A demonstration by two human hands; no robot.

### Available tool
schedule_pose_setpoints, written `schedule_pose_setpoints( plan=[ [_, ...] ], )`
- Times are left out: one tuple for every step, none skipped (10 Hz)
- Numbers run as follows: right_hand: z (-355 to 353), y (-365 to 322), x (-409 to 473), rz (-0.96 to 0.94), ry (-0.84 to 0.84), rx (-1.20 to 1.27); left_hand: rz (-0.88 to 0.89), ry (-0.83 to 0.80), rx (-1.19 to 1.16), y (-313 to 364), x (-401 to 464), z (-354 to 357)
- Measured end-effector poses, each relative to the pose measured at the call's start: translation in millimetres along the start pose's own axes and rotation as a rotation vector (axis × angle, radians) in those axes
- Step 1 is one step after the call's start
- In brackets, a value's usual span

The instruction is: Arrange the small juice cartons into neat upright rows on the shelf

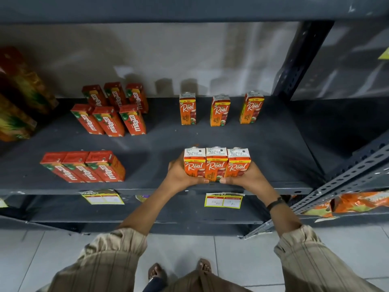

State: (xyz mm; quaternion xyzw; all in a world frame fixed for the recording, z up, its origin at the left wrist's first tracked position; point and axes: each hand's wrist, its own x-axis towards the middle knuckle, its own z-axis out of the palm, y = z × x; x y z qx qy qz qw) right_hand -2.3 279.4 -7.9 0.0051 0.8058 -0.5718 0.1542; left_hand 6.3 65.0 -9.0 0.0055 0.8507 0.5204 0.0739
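Three orange Real juice cartons (216, 163) stand upright, pressed side by side, near the front edge of the grey shelf (160, 144). My left hand (181, 175) cups the row's left end and my right hand (246, 178) cups its right end, thumbs under the front. Farther back stand three more Real cartons, spaced apart: one at the left (187, 108), one in the middle (220, 110), one at the right (252, 108). To the left, red Maaza cartons form a front row of three (84, 167) and a rear cluster of several (113, 110).
Large juice packs (19, 95) lie at the shelf's far left. A perforated metal upright (301, 60) bounds the shelf on the right. Yellow price labels (223, 200) hang on the shelf's front lip. Orange packets (357, 202) sit on the lower right shelf. My feet stand on tiled floor below.
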Motion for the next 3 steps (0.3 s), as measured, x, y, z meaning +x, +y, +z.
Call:
schedule_pose_setpoints(
  plan=[
    [0.0, -1.5, -4.5, -0.091, -0.043, 0.057, -0.012, -0.078, -0.045, 3.9, -1.1, -3.9],
    [-4.4, -14.9, -15.6, -0.137, -0.046, 0.138, -0.046, -0.213, -0.134, 11.0, -1.2, -16.6],
    [-7.6, -30.5, -33.4, -0.201, 0.033, 0.106, 0.028, -0.203, -0.11, 28.8, -14.9, -36.2]
  ],
)
